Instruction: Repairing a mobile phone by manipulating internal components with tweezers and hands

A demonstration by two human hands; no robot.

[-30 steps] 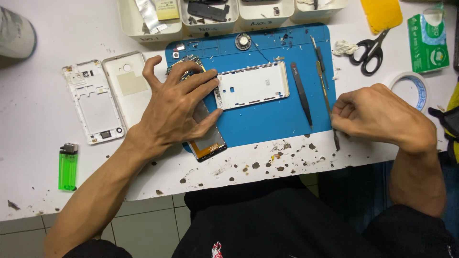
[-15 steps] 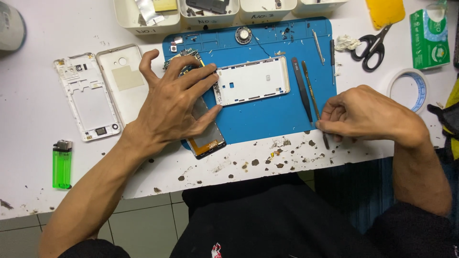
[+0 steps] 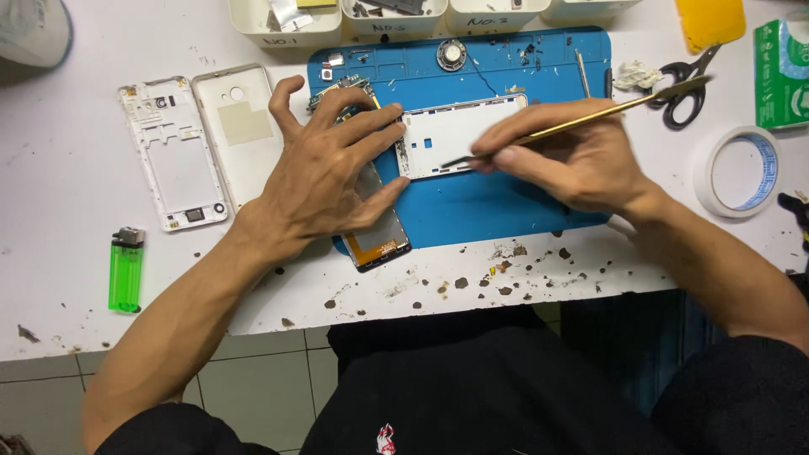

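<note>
My left hand [image 3: 324,173] lies flat with spread fingers on a phone screen assembly [image 3: 379,236] at the left edge of the blue work mat [image 3: 506,211]; its fingertips touch the left end of a white phone frame [image 3: 451,135]. My right hand [image 3: 569,156] grips long brass-coloured tweezers [image 3: 590,118], whose tip rests near the frame's lower edge. The tweezers' rear end points toward the scissors.
A white inner phone frame [image 3: 173,156] and a white back cover [image 3: 240,126] lie left of the mat. A green lighter [image 3: 126,270] sits near the table's front edge. White bins [image 3: 286,29] line the back. Scissors [image 3: 687,84], a tape roll [image 3: 742,173], a green box [image 3: 784,72] and a yellow pick [image 3: 712,21] are at the right.
My right hand has picked the tweezers up off the mat's right side and moved left, bringing the tip to the white frame. My left hand has stayed on the screen assembly.
</note>
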